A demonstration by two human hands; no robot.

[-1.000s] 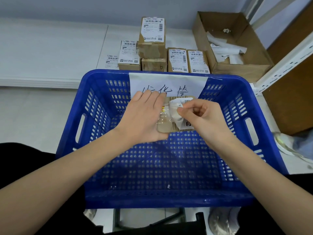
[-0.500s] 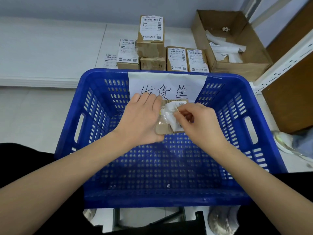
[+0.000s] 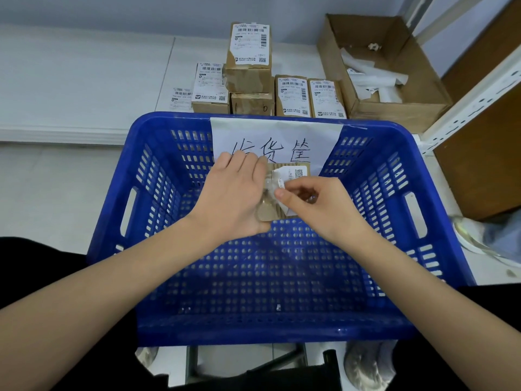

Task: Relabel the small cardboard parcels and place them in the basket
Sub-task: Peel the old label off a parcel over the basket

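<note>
One small parcel [image 3: 284, 190] is up over the blue basket [image 3: 394, 221], left hand [image 3: 236, 198] wrapped round it, fingers curled over its far edge. Right hand [image 3: 313, 207] pinches the white label [image 3: 291, 176], thumb and forefinger tight together. More parcels [image 3: 248, 69] stacked behind.

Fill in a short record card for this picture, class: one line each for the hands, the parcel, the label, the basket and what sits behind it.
left hand: holds the parcel over the basket
right hand: pinches the label on the parcel
label: white, crumpled, partly lifted
basket: blue, perforated, paper sign on its far wall
behind basket: stack of labelled boxes; open carton holding white paper scraps
</note>
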